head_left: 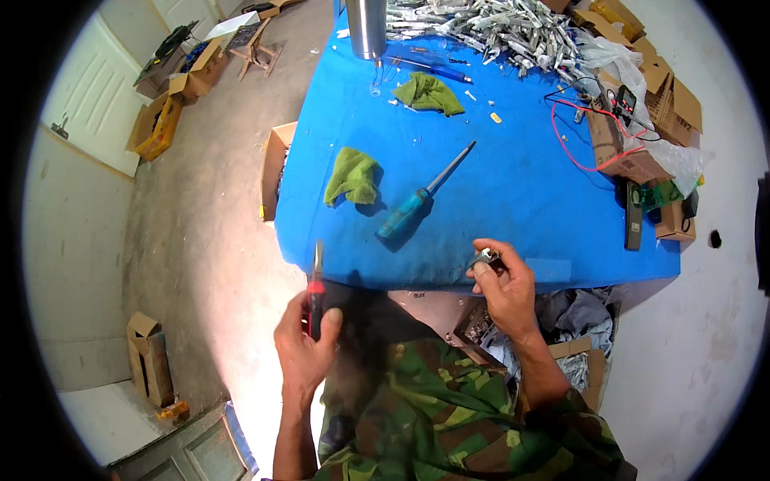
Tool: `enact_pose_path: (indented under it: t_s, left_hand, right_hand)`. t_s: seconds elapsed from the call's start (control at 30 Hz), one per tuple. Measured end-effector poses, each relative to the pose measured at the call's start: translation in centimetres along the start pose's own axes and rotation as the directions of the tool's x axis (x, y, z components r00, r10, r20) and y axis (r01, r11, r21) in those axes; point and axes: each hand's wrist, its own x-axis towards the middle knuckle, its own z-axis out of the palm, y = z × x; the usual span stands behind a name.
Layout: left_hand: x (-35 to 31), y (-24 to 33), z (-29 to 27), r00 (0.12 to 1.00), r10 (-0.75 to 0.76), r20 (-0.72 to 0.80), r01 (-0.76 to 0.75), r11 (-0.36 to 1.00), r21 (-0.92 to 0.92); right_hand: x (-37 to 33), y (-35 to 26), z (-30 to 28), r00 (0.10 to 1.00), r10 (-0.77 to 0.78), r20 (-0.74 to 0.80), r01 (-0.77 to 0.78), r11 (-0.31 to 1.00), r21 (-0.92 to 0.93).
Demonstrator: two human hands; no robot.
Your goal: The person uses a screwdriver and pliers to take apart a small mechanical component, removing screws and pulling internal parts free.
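My left hand [298,353] is closed around pliers [316,298] with red and black handles, their metal jaws pointing up beside the table's front left edge. Over the front edge of the blue-covered table [521,192], my right hand [509,297] pinches a small shiny metal piece [484,257]; its exact kind is too small to make out. A screwdriver [406,215] with a teal handle lies between the hands, farther in on the table. To its left rests a crumpled green cloth [353,176].
A large heap of slim whitish-grey pieces [497,36] covers the table's far side. Near it stand a metal cylinder [366,28], a second green cloth [429,94] and a blue-handled screwdriver [439,70]. Red cable [555,132] and cardboard boxes [613,140] line the right edge.
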Motion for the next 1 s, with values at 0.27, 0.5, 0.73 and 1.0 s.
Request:
enact_pose_path:
  t_s: [0.27,0.5,0.73,1.0]
  left_hand:
    - [7.5,1.6,1.0,0.978,0.205,-0.032,-0.184,0.93,0.319]
    - [13.3,2.0,3.3,0.93,0.344,-0.13,-0.247,0.847,0.471]
    - [15.1,-0.2,6.0,0.903,0.408,-0.133,-0.29,0.809,0.512]
    - [15.2,-1.3,6.5,0.867,0.474,-0.152,-0.35,0.797,0.492]
  right_hand:
    - [3.8,0.0,-1.2,0.989,-0.059,-0.139,0.041,0.991,-0.131]
    - [6.0,1.5,-1.8,0.993,-0.089,-0.081,0.058,0.945,-0.321]
    - [6.5,0.9,-1.3,0.966,-0.26,-0.007,0.211,0.801,-0.561]
    - [6.5,1.4,-1.0,0.946,-0.321,-0.042,0.235,0.771,-0.592]
